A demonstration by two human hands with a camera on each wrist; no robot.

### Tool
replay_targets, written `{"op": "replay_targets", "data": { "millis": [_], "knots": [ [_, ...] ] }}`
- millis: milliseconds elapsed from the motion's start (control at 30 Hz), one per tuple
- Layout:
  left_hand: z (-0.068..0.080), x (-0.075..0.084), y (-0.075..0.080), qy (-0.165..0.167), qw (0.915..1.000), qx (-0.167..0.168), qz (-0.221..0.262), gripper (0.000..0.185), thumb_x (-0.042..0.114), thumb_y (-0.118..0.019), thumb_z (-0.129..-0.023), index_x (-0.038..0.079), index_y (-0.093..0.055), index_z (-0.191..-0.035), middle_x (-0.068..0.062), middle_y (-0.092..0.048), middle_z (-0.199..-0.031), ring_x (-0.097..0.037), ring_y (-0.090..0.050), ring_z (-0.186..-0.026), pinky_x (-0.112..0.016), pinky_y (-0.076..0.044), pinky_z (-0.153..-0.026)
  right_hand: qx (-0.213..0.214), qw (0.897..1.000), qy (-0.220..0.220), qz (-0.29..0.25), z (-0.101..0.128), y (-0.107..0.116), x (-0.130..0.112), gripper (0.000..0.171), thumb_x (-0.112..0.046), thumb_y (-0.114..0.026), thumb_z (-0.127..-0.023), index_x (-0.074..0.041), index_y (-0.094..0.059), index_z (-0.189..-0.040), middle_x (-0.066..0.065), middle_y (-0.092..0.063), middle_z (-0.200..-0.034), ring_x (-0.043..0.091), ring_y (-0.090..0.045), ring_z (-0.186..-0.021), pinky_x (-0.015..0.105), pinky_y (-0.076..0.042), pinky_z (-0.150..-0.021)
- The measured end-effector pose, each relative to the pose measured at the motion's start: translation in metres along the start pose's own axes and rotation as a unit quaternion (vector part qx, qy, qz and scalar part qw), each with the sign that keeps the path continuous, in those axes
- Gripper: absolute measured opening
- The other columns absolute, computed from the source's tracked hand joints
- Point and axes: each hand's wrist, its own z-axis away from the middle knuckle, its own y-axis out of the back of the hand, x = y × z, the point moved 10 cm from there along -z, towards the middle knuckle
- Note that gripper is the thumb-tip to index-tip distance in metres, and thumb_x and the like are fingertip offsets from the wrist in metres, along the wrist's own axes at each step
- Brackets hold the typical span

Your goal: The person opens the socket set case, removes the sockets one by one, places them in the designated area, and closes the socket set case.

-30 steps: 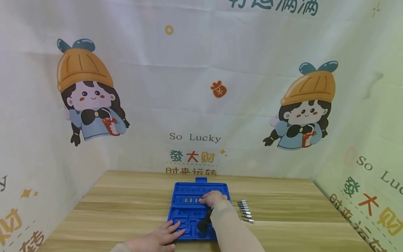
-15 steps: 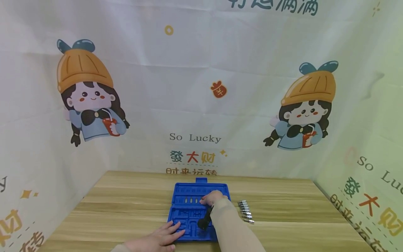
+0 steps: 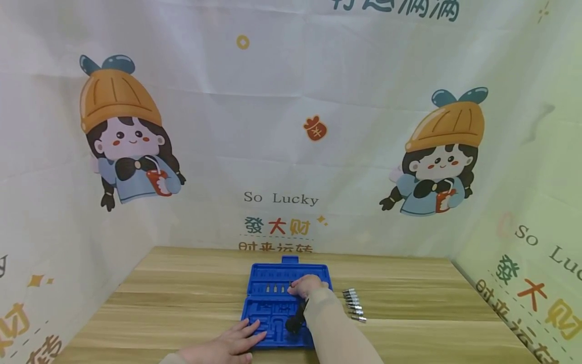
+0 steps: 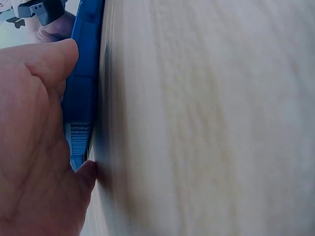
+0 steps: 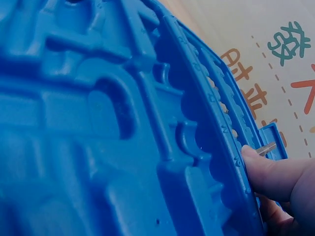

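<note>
An open blue plastic case (image 3: 291,346) lies on the table with its lid (image 3: 291,268) folded back, away from me. My left hand (image 3: 223,348) rests on the case's near left corner with fingers spread. In the left wrist view, the thumb and palm edge lie along the case's side. My right hand (image 3: 309,286) reaches over the lid's slotted strip. Its thumb and fingers pinch a small metal screwdriver bit (image 5: 266,149), whose end sticks out past the thumb. Left of those fingertips, three similar bits (image 3: 275,289) stand in the strip's slots.
To the right of the case, several silver sockets (image 3: 352,301) lie in a column on the wooden table (image 3: 418,303). A printed cloth (image 3: 282,151) hangs behind and at both sides. A black wrist camera (image 3: 294,323) on the right arm overlaps the case's lower tray.
</note>
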Motion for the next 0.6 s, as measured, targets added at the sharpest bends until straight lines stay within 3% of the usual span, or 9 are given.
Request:
{"op": "replay_targets", "data": {
  "millis": [233, 467, 600],
  "knots": [
    [0.001, -0.001, -0.001, 0.002, 0.9999, -0.004, 0.014, 0.053, 0.037, -0.037, -0.105, 0.016, -0.029, -0.153, -0.023, -0.023, -0.155, -0.047, -0.013, -0.141, -0.061, -0.025, -0.106, 0.017, 1.0, -0.011, -0.005, 0.002, -0.003, 0.003, 0.013, -0.022, -0.082, -0.077, -0.014, -0.071, -0.076, 0.031, -0.042, -0.125, 0.055, -0.025, -0.126, 0.065, -0.023, -0.102],
    [0.0, -0.002, -0.002, -0.005, 1.0, -0.001, 0.002, 0.053, 0.034, -0.037, -0.105, 0.015, -0.029, -0.153, -0.023, -0.023, -0.155, -0.047, -0.014, -0.141, -0.06, -0.025, -0.107, 0.031, 0.999, -0.008, -0.002, 0.003, -0.002, 0.004, 0.016, -0.023, -0.082, -0.077, -0.015, -0.069, -0.073, 0.03, -0.043, -0.12, 0.056, -0.024, -0.124, 0.066, -0.021, -0.101],
    [-0.005, -0.02, -0.01, -0.006, 1.0, 0.0, 0.006, 0.053, 0.037, -0.037, -0.104, 0.023, -0.026, -0.154, -0.018, -0.021, -0.157, -0.044, -0.012, -0.143, -0.06, -0.024, -0.107, 0.03, 1.0, -0.002, -0.001, 0.004, 0.0, 0.003, 0.014, -0.025, -0.081, -0.079, -0.016, -0.071, -0.076, 0.027, -0.045, -0.118, 0.056, -0.025, -0.124, 0.066, -0.022, -0.101]
  ]
}}
